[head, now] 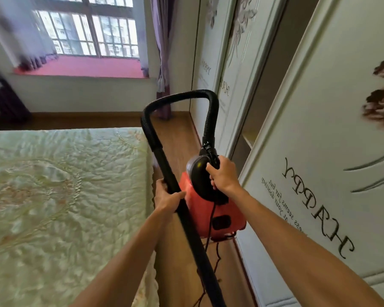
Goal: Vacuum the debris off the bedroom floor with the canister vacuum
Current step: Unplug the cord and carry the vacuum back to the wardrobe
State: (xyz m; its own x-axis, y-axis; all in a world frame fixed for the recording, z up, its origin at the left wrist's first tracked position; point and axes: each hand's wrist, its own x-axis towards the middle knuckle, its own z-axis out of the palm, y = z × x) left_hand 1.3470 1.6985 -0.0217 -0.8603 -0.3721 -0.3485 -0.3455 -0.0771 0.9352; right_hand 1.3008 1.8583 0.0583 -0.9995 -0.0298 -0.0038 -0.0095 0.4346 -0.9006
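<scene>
A red canister vacuum (217,216) with a black top hangs above the wooden floor (177,140) in the narrow aisle between bed and wardrobe. My right hand (224,173) grips its black handle on top. A ribbed black hose (180,97) arches up from the canister and comes down into a rigid black wand (186,218). My left hand (167,194) is closed around that wand about a third of the way down. The wand runs down out of the frame's bottom edge, so its nozzle is hidden. A thin black cord (211,238) dangles under the canister. No debris shows on the floor.
A bed with a pale green quilted cover (64,207) fills the left. A white sliding wardrobe (319,151) with "HAPPY" lettering lines the right, one door gap open. Far ahead are a window with a red sill (82,67) and purple curtains (163,63).
</scene>
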